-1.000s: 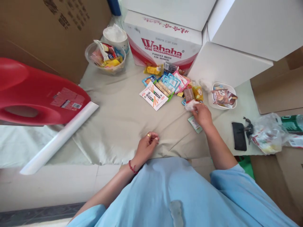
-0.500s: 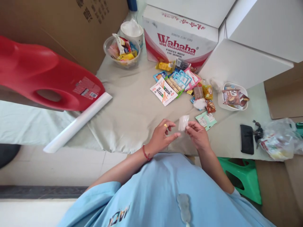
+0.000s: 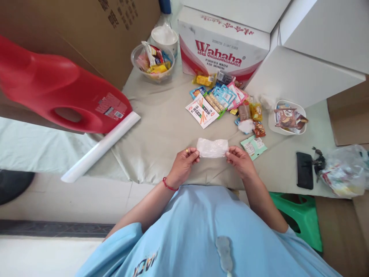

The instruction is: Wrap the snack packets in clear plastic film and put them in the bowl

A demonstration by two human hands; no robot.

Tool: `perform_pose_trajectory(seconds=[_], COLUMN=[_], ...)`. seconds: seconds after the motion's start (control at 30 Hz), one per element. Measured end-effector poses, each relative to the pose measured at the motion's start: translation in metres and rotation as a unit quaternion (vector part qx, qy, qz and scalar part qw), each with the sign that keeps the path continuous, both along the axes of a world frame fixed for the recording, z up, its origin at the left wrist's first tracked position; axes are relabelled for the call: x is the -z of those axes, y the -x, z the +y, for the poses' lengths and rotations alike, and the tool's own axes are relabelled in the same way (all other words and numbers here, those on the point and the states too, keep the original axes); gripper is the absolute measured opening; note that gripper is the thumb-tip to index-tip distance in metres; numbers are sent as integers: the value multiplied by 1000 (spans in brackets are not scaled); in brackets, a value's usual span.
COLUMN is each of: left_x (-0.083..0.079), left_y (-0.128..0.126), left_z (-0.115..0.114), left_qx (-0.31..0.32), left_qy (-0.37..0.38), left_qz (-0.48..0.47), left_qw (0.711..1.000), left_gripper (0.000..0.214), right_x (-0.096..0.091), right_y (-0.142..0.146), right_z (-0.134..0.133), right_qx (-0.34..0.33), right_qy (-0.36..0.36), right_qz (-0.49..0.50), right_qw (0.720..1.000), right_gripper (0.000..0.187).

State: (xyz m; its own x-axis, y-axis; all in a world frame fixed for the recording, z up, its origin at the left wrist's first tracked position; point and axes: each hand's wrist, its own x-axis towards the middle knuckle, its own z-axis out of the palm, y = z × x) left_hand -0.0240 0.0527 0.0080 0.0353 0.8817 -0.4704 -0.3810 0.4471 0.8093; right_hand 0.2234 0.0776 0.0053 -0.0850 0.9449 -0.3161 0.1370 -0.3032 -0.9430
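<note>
A small clear plastic bag (image 3: 212, 147) is stretched flat between both my hands just above the cloth-covered surface (image 3: 161, 130). My left hand (image 3: 183, 166) pinches its left end; a ring shows on one finger and a red string on the wrist. My right hand (image 3: 240, 162) pinches the right end. Just beyond the bag lies a pile of snack packets (image 3: 221, 102), with a white packet printed in orange (image 3: 202, 111) nearest and a pale green packet (image 3: 253, 146) to the right.
A Wahaha carton (image 3: 225, 54) and white boxes (image 3: 300, 73) stand behind. A clear bowl of snacks (image 3: 152, 61), a white dish of packets (image 3: 286, 118), a red jug (image 3: 54, 92), a white roll (image 3: 100, 148), a black phone (image 3: 305, 170), a filled plastic bag (image 3: 343, 171) and a green stool (image 3: 300, 217) surround me.
My right hand left the snack pile with a clear bag and came toward me. My left hand rose to meet it, and the two have pulled the bag out flat.
</note>
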Motion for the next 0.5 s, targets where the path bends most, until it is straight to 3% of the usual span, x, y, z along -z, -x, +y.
perform_pose_trajectory(seconds=[0.1, 0.2, 0.27, 0.33, 0.4, 0.5], left_x=[-1, -1, -2, -3, -5, -7], left_y=[-4, -10, -12, -12, -10, -6], left_z=[-2, -3, -3, -2, -3, -4], left_qx=[11, 34, 53, 65, 67, 61], left_qy=[1, -18, -29, -39, -49, -65], left_qz=[-8, 24, 46, 65, 86, 128], left_qw=[1000, 999, 997, 995, 993, 988], left_gripper=[38, 36, 37, 37, 35, 33], right_x=[-2, -14, -23, -29, -34, -41], right_y=[2, 12, 21, 29, 34, 32], right_z=[-9, -16, -18, -18, -18, -20], right_qx=[9, -50, -120, -149, -123, -51], right_qy=[-136, -265, -315, -361, -401, -429], right_qz=[-170, -230, -242, -267, -280, -287], right_qw=[976, 935, 910, 881, 863, 855], right_gripper=[23, 19, 27, 43, 49, 41])
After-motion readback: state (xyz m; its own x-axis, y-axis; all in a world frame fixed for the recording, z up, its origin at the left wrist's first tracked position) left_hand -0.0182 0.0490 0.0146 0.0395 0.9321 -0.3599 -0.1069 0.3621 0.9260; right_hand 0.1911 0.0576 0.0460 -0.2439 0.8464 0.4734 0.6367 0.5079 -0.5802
